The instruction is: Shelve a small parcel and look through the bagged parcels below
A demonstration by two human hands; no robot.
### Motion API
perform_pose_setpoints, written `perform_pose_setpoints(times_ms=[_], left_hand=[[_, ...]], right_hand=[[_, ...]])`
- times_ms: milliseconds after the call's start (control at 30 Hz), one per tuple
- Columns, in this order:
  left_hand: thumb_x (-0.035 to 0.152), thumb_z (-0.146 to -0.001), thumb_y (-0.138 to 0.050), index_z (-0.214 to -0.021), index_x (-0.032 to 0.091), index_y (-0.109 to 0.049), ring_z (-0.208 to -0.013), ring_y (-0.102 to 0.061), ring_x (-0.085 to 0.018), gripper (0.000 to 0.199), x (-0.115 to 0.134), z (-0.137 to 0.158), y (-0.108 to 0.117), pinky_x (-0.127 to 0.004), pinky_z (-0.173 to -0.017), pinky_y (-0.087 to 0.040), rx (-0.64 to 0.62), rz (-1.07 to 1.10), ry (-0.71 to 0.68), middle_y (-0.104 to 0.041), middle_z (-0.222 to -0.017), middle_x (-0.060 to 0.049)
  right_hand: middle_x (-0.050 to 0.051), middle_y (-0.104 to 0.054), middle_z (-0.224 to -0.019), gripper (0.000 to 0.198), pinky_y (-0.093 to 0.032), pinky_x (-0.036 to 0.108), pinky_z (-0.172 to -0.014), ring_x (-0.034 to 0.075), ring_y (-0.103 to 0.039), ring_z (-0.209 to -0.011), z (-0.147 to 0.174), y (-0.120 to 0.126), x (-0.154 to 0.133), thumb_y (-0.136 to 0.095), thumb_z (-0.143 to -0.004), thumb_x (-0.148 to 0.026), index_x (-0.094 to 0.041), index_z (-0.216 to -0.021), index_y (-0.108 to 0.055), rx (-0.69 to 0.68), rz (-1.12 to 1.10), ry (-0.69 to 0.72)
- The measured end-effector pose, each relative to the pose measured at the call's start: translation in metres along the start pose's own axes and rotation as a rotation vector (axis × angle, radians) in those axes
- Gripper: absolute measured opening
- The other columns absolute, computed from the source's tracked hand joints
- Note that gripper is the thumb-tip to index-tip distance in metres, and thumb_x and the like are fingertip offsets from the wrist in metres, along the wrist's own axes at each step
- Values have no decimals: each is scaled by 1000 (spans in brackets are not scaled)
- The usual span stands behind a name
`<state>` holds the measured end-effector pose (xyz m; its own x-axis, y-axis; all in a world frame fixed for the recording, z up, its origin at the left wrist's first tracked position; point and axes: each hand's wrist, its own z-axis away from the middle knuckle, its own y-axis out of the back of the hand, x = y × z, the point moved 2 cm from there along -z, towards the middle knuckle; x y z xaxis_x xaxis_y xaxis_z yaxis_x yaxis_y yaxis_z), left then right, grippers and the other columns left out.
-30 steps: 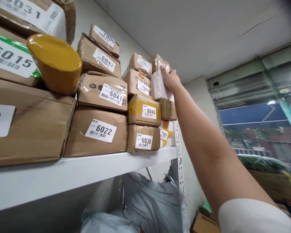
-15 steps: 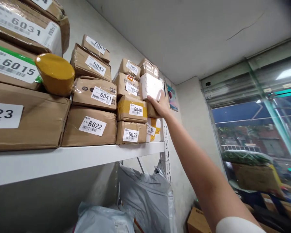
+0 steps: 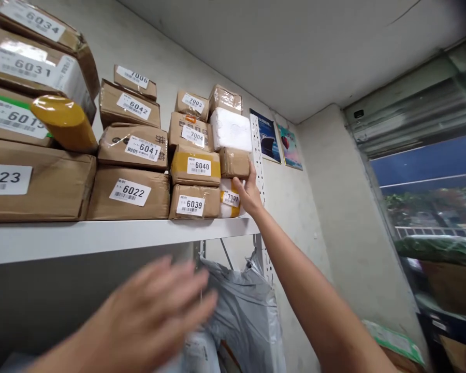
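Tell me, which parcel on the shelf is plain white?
The white parcel atop the rightmost stack, above the right hand; the others are brown cardboard.

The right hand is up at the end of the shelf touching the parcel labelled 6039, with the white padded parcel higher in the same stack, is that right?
Not quite. In the head view the right hand touches the parcel labelled 7001, not 6039, which sits beside it. The white padded parcel is indeed higher in that stack.
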<state>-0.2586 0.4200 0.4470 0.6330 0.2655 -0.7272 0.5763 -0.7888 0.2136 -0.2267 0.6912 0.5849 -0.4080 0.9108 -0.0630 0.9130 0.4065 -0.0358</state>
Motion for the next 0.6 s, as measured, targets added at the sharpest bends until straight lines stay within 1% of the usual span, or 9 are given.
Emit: perform_pose_setpoints(times_ms=[33,67,133,200,233,300,367,500,600], left_hand=[[37,-88,-48,-134,32,-41,-137,-26,-20,46,-15,-29,-3,-40,-118,-18,24,-27,-24,-42,-143,0],[38,-89,-46,-138,26,-37,-139,-22,-24,51,-30,-59,-9,-43,-118,-16,-34,-114,-1,-38,-146,-3],[35,-90,-42,-143,19,-25,-142,-14,-30,58,-61,-115,-23,-50,-116,-18,-172,-265,150,-24,-153,-8],[40,-90,-42,-144,18,-21,-142,-10,-32,62,-80,-154,-35,-54,-116,-14,-251,-365,164,-14,-155,-11],[43,-90,-42,-145,18,-20,-142,-10,-32,63,-85,-166,-39,-55,-116,-11,-275,-402,156,-12,-155,-11],[47,-90,-41,-144,18,-20,-142,-12,-29,64,-89,-176,-42,-54,-116,-7,-301,-454,135,-12,-155,-12],[49,-90,-40,-144,17,-20,-142,-14,-27,65,-88,-174,-42,-52,-116,-6,-309,-486,136,-13,-155,-13],[51,-90,-40,-144,16,-21,-142,-17,-28,67,-84,-167,-40,-51,-116,-7,-295,-507,143,-16,-154,-15],[51,-90,-40,-144,16,-21,-142,-15,-28,67,-83,-167,-42,-51,-116,-9,-289,-479,158,-15,-154,-16]], right_hand=[[15,-49,-140,77,-36,53,-105,31,-48,-126,0,-1,0,-39,-84,-63,-25,-145,-12,14,-16,-5],[13,-48,-142,69,-36,53,-105,30,-48,-126,-2,-2,0,-32,-87,-61,-27,-144,-15,26,-27,-8],[10,-43,-146,63,-37,52,-105,30,-46,-128,-5,-2,1,-27,-88,-60,-30,-143,-18,42,-40,-4],[9,-42,-147,63,-38,51,-104,30,-44,-130,-8,-1,3,-29,-88,-60,-31,-143,-19,48,-47,10],[9,-43,-147,63,-39,51,-104,30,-43,-130,-9,-1,4,-30,-88,-60,-31,-143,-19,48,-50,17],[7,-44,-146,62,-40,51,-104,30,-43,-130,-11,0,6,-33,-88,-59,-32,-143,-20,47,-59,26],[7,-44,-146,61,-40,51,-104,29,-44,-130,-11,1,7,-35,-88,-56,-33,-142,-21,50,-68,31],[10,-41,-147,64,-37,50,-107,29,-43,-131,-10,1,4,-42,-87,-53,-26,-142,-25,66,-84,40],[8,-47,-143,60,-39,49,-104,28,-49,-125,-10,1,4,-45,-86,-50,-30,-141,-28,57,-101,37]])
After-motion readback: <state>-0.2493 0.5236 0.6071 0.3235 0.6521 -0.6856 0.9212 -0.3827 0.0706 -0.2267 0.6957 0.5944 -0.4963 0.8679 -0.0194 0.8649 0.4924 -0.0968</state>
